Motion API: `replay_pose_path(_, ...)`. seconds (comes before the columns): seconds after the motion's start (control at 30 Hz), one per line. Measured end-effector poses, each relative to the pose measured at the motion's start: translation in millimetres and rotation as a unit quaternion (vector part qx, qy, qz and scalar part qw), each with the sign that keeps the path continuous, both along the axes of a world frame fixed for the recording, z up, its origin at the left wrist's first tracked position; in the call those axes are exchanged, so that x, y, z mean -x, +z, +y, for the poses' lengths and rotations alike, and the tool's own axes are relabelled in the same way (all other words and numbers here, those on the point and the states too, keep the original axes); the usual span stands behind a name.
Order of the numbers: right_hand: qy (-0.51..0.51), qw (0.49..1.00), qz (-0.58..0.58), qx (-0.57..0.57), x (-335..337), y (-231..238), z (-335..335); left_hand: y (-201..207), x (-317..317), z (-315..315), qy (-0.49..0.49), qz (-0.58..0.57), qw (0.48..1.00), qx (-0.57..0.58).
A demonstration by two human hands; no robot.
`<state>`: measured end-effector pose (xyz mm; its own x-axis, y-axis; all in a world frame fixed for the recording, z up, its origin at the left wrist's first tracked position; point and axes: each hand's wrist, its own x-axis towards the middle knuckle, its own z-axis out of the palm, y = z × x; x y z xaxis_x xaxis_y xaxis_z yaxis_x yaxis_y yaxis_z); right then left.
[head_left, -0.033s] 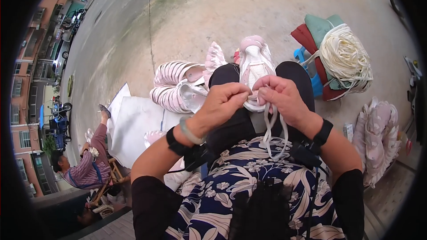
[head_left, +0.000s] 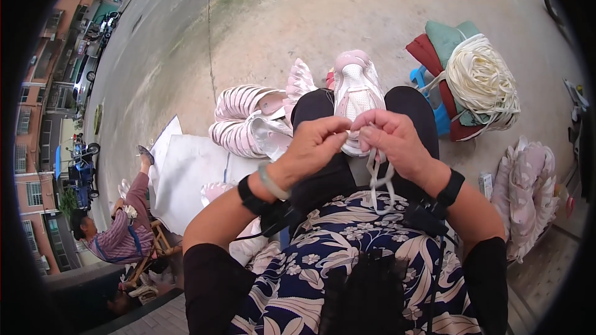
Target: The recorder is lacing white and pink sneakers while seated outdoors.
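Observation:
A pink and white shoe upper [head_left: 354, 92] lies between my knees, its toe pointing away from me. Just over its near end my two hands meet, fingertips almost touching. My right hand [head_left: 397, 142] pinches a white shoelace [head_left: 383, 201], whose slack hangs in a loop over my patterned clothing. The fingers of my left hand [head_left: 318, 147] are pinched together on the lace too, though the small part they grip is mostly hidden.
Striped pink and white uppers [head_left: 243, 118] are stacked left of my knees, beside a white sheet [head_left: 195, 170]. At right, a bundle of cream laces [head_left: 484, 77] rests over a blue stool [head_left: 441, 118]. More uppers [head_left: 528, 195] are piled near right. Another person [head_left: 124, 232] sits far left.
The hanging lace loop has drawn up slightly and become narrower and twisted. My left hand has shifted a little; the shoe upper stays in place.

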<state>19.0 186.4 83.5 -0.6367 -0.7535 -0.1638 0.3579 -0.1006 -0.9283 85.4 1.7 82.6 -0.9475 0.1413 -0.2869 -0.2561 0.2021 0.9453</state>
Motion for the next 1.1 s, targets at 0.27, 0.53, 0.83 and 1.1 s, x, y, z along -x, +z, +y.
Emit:
replay_pose_path(0.27,0.075,0.997,-0.032,0.009,-6,6,9,-33,30,32,-0.106,0.252,0.953,0.13)
replay_pose_path(0.53,-0.06,0.992,-0.108,0.016,33,-8,90,-31,5,-32,0.017,0.006,1.0,-0.015)
replay_pose_path(0.83,-0.195,0.959,-0.069,-0.195,77,-85,195,-80,-65,-145,0.424,-0.058,0.854,-0.296)
replay_pose_path(1.1,-0.124,0.758,0.444,-0.461,76,-123,165,-100,-64,-171,0.172,-0.197,0.864,0.43)
